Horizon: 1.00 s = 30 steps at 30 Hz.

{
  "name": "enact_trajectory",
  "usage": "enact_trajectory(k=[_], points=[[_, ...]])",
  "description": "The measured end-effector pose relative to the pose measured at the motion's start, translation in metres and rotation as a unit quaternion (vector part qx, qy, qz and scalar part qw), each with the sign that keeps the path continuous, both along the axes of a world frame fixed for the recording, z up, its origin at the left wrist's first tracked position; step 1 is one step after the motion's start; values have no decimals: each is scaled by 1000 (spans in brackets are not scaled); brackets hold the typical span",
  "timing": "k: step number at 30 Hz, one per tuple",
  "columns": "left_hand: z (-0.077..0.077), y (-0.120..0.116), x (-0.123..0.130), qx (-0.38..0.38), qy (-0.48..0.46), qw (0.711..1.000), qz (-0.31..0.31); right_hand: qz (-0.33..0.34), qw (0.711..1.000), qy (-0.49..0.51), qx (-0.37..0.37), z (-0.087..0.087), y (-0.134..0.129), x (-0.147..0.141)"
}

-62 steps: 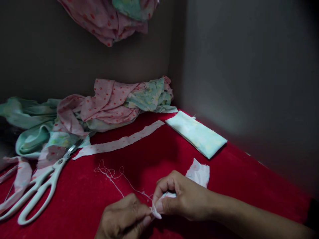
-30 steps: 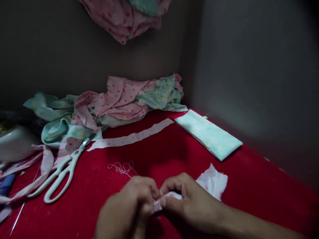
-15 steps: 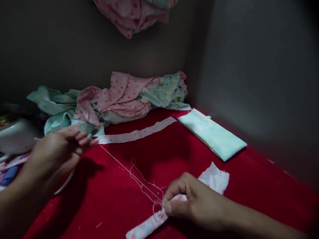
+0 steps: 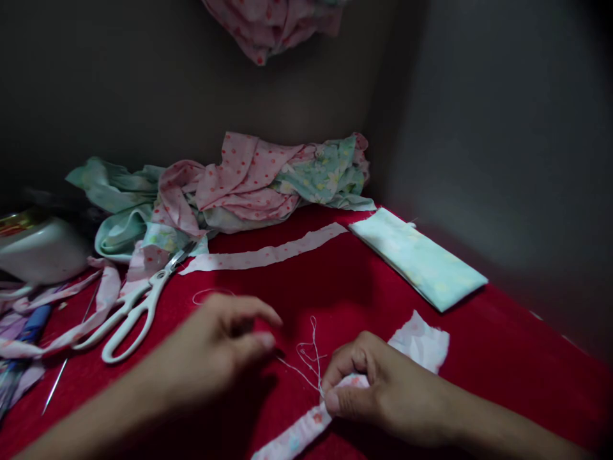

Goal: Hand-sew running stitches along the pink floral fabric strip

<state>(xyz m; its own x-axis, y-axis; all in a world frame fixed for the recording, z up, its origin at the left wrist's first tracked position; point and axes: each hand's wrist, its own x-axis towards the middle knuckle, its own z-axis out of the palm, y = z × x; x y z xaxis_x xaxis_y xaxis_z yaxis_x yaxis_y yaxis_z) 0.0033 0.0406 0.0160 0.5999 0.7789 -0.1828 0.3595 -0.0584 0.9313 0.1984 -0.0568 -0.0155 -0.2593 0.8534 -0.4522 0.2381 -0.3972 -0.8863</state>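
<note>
My right hand (image 4: 378, 393) pinches a narrow fabric strip (image 4: 297, 434), white with small coral and blue prints, between thumb and index finger. Thin white thread (image 4: 313, 351) rises in loose loops from that pinch. To its left hovers my left hand (image 4: 225, 351), index finger and thumb apart, slightly blurred. One thread strand runs from the strip to beneath the left thumb, and another loop shows behind that hand. Whether the curled fingers touch the thread is hidden. A white scrap of cloth (image 4: 421, 342) lies just beyond my right hand.
White-handled scissors (image 4: 143, 310) lie left on the red cloth (image 4: 517, 377), near pink fabric strips (image 4: 108, 287) and a thin metal rod (image 4: 55, 386). A white bowl (image 4: 45, 252) stands behind. Crumpled fabric (image 4: 244, 179), a long strip (image 4: 268, 257) and folded mint cloth (image 4: 416, 259) lie farther back.
My left hand has come down and right, closer to my right hand, uncovering the scissors. The thread stretched between the hands has gone slack. My right hand keeps its pinch on the strip.
</note>
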Motion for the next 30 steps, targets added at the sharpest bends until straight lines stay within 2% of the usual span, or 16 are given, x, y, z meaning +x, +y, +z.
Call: enact_trajectory(k=[3,6,8,10,13,15,18,21,24,26,28,30], points=[[-18,-24,10,24,87,982,-165,-6,1000,3,0,0,0,0],[-23,-28,10,37,149,963,-222,-8,1000,15,0,0,0,0],[-20,-23,9,16,150,964,-220,-9,1000,21,3,0,0,0],[-14,-13,7,-3,114,982,-151,-10,1000,30,2,0,0,0],[-3,9,-1,26,64,996,54,-14,999,31,-7,0,0,0],[6,26,-9,70,46,984,155,-16,1000,24,-9,-1,0,0],[20,47,-22,121,19,961,248,-16,1000,23,-10,-1,0,0],[33,58,-33,178,3,925,335,-15,1000,12,-9,-1,0,1],[41,63,-40,231,27,898,374,-12,1000,12,-9,0,-1,1],[41,64,-42,245,53,895,368,-11,1000,10,-7,-1,0,1],[37,62,-39,245,64,907,337,-13,1000,10,-6,0,0,0],[29,50,-29,227,72,936,261,-25,1000,7,-9,0,0,0]])
